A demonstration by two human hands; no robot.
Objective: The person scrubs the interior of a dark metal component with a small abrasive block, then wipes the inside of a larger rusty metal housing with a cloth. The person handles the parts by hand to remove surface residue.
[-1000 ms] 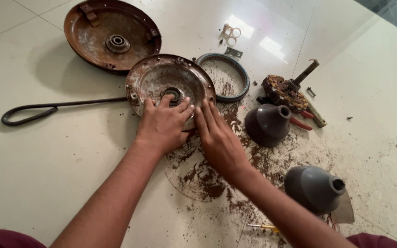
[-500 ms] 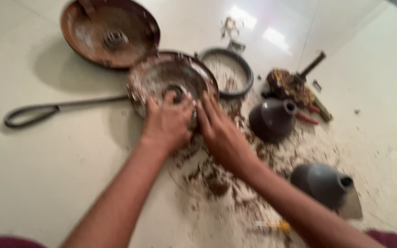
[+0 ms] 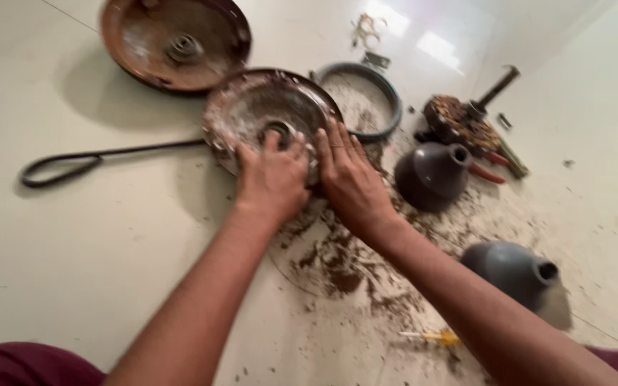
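Note:
A round, rusty, dust-caked metal housing (image 3: pixel 252 107) lies on the pale tiled floor, its hollow side up, with a dark hub at its middle. My left hand (image 3: pixel 272 179) rests on its near rim, fingers curled over the edge toward the hub. My right hand (image 3: pixel 348 179) lies flat against the housing's right near edge, fingers stretched forward. Both hands press on the same housing. Brown dirt and rust crumbs (image 3: pixel 337 264) are scattered on the floor under my wrists.
A second rusty dish-shaped cover (image 3: pixel 148 50) lies at the back left. A grey ring (image 3: pixel 392 93) sits right of the housing. Two dark grey bell-shaped cups (image 3: pixel 430 175) (image 3: pixel 513 268), a copper-wound motor part with shaft (image 3: pixel 463 121), a bent black rod (image 3: pixel 94 159) and a yellow screwdriver (image 3: pixel 434 336) lie around.
The view has shifted closer and slightly to the left. My hands stay on the housing's near rim; the left fingers have crept nearer the hub.

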